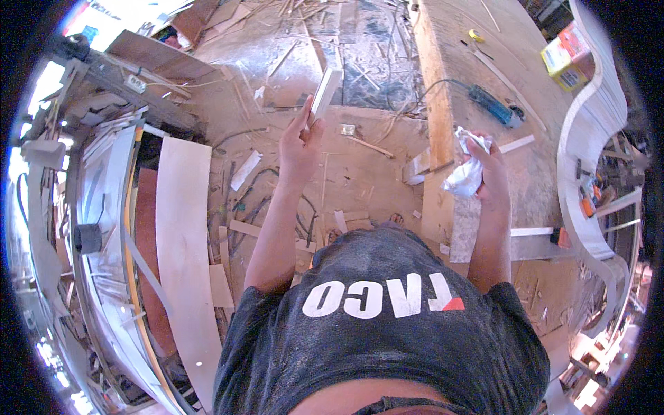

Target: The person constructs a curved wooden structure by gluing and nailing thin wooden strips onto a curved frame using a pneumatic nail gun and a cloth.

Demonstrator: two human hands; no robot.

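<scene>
My left hand point(301, 138) is closed on a long, thin, pale rectangular block point(326, 88), held out at a tilt above the debris-strewn floor point(366, 176). My right hand point(491, 166) grips a crumpled white cloth or wad of paper point(462, 178) near the edge of a dusty workbench point(526, 194) with a raw wooden side board point(437, 83). A blue corded power tool point(496, 104) lies on the bench just above that hand.
Tall pale panels point(181, 228) and stacked scrap stand at the left. A wavy white strip point(574, 131) runs along the bench's right, near a yellow and red box point(564, 55). Cables point(304, 207) and offcuts lie around my feet point(395, 219); a socket point(136, 83) is at upper left.
</scene>
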